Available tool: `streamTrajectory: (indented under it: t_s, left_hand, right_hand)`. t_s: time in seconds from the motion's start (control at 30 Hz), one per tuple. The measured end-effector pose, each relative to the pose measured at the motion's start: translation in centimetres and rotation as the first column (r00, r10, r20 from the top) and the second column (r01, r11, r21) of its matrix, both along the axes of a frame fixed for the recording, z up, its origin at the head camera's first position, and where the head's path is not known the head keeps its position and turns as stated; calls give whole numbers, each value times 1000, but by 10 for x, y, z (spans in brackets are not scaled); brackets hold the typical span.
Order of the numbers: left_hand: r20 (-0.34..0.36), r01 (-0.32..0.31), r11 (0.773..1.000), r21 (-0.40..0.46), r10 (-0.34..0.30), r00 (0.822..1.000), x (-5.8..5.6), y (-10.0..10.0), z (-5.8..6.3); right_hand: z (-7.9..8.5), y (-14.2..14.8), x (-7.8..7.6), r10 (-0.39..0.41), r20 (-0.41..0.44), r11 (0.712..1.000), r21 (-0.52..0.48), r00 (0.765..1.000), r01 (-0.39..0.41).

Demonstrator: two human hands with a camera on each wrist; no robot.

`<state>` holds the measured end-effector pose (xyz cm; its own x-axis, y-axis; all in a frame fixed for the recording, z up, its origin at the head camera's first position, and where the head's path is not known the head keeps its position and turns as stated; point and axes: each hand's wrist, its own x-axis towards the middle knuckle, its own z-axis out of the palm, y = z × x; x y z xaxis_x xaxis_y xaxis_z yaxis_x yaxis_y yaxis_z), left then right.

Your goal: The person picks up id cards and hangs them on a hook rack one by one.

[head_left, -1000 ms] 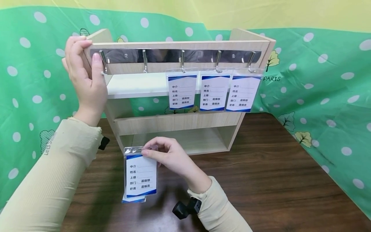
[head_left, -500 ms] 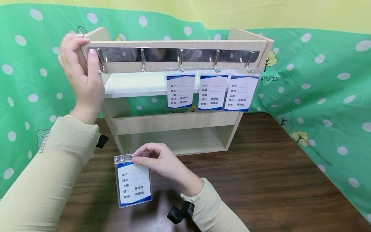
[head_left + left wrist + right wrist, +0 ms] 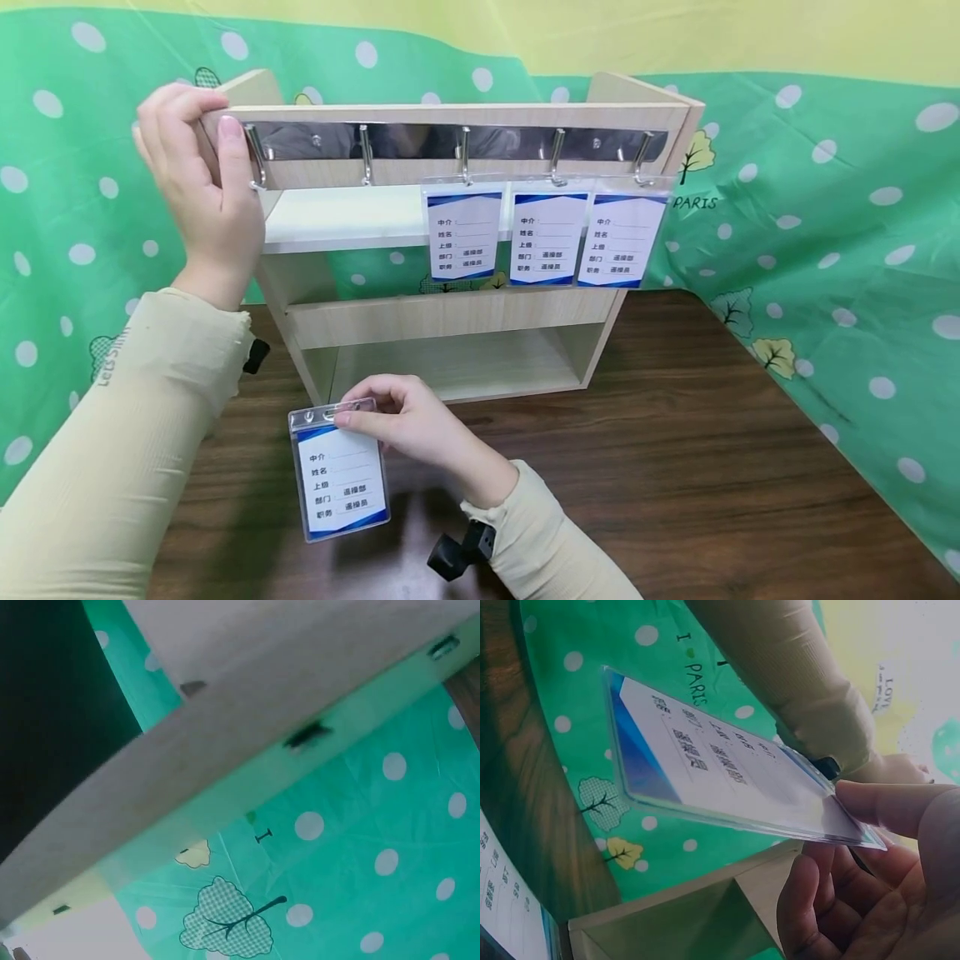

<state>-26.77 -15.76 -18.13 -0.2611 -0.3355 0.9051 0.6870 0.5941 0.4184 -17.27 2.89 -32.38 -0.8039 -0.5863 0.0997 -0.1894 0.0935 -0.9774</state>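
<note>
Clear plastic badge [image 3: 341, 479] is in front of the wooden rack [image 3: 450, 323], its top edge pinched by your right hand [image 3: 408, 423]; your left hand [image 3: 202, 175] grips the rack's left corner. It looks light, maybe slippery; better hold this top edge.

Badges [image 3: 343, 483] below and on your hook rack [image 3: 414, 142] read "中介, 姓名, 上级, 部门遥操部, 职务遥操员"; curtain [image 3: 802, 183] around it: "PARIS", "LOVE".
</note>
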Motion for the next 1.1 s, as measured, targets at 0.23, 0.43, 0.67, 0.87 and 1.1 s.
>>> streamTrajectory:
  t_s: [0.23, 0.43, 0.67, 0.87, 1.1]
  left_hand:
    - [-11, -6, 1000, -4, 6, 1000, -4, 0, 1]
    - [-6, -4, 1000, -2, 4, 1000, -5, 0, 0]
    - [-7, 4, 1000, 5, -4, 1000, -3, -1, -1]
    - [-15, 14, 1000, 22, -13, 1000, -2, 1, 1]
    - [-8, 22, 999, 36, -22, 1000, -1, 2, 0]
  right_hand:
    - [0, 0, 0, -14, -8, 1000, -7, 1000, 14]
    - [2, 1, 1, -17, -10, 1000, -17, 1000, 17]
    - [4, 3, 2, -51, -27, 998, -44, 998, 50]
    - [4, 4, 1, -57, -44, 996, -70, 997, 54]
    - [6, 7, -1, -80, -44, 995, -58, 996, 77]
